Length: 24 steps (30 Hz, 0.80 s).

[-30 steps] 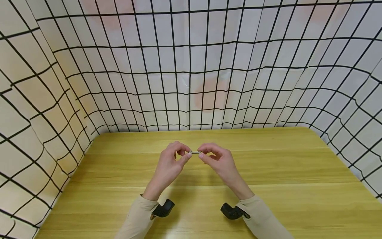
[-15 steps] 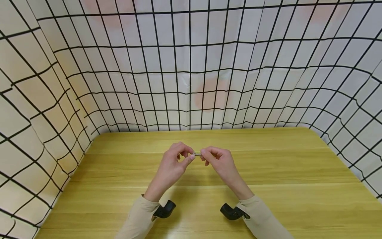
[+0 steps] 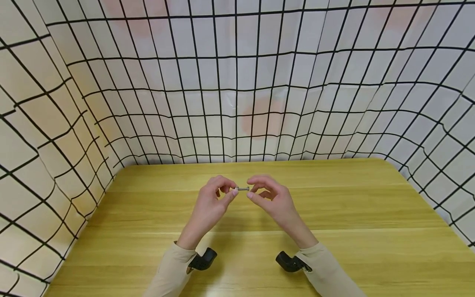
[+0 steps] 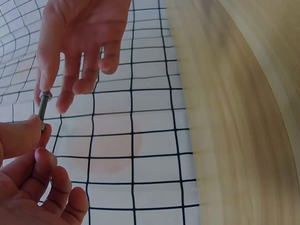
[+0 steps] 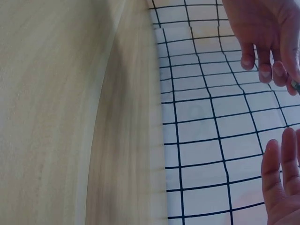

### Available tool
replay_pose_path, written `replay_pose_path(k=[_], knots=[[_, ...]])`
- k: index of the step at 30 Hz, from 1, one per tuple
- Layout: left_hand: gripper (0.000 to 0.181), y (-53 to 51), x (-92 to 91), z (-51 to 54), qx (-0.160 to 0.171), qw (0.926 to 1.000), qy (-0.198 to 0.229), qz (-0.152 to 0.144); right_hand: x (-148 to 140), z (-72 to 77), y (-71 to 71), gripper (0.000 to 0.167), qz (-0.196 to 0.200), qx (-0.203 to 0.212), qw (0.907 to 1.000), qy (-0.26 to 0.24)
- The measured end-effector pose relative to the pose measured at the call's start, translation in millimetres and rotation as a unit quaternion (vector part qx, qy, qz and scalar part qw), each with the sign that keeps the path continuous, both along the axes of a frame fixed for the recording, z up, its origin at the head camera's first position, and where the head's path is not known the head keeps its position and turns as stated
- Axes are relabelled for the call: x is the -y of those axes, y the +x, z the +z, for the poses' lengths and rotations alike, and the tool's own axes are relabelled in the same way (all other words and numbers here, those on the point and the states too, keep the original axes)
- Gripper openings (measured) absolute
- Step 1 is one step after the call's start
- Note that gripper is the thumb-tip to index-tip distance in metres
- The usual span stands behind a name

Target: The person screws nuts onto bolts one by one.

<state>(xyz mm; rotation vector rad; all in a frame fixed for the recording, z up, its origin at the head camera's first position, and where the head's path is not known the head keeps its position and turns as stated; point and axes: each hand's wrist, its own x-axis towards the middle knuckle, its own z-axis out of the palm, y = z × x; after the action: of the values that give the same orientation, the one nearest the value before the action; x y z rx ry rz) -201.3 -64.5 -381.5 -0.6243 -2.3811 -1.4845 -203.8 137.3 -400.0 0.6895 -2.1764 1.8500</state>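
A small metal bolt (image 3: 243,189) is held level between the two hands, well above the table. My left hand (image 3: 213,198) pinches one end of it between thumb and forefinger. In the left wrist view a brass-coloured nut (image 4: 42,126) shows at the left fingertips, and the grey bolt shank runs up to a wider round end. My right hand (image 3: 272,198) is at that far end, thumb and forefinger spread on either side of it with a small gap. In the right wrist view the right hand (image 5: 283,183) is partly cut off and the bolt barely shows.
A wood-grain table (image 3: 334,206) lies under both hands. White sheeting with a black grid (image 3: 245,103) rises behind it and at both sides. Each sleeve cuff carries a black wrist device (image 3: 203,259).
Half a second ago the right thumb and fingers gripped the bolt's right end and turned over it. Now they have spread apart around it. The left hand has shifted slightly left with the bolt.
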Motion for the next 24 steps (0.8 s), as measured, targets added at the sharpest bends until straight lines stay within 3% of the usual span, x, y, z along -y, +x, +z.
replay_pose_path(k=[3, 8, 16, 24], knots=[[0.005, -0.1, -0.4, 0.3, 0.002, 1.0, 0.001, 0.0, -0.5, -4.7, -3.0, 0.022, -0.004, -0.027, 0.9996, 0.005], [0.005, -0.1, -0.8, -0.6, 0.007, 0.9999, 0.004, -0.006, 1.1, -2.7, -1.6, 0.019, -0.015, -0.036, 0.9992, 0.008], [0.004, 0.4, -1.7, -1.9, 0.005, 0.9999, 0.007, -0.009, 3.3, -4.3, -0.5, 0.006, -0.024, 0.014, 0.9996, -0.004], [0.01, 1.5, -4.3, -1.2, -0.005, 0.9999, 0.004, -0.009, 5.6, -10.3, -4.1, 0.023, -0.021, 0.033, 0.9989, -0.027]])
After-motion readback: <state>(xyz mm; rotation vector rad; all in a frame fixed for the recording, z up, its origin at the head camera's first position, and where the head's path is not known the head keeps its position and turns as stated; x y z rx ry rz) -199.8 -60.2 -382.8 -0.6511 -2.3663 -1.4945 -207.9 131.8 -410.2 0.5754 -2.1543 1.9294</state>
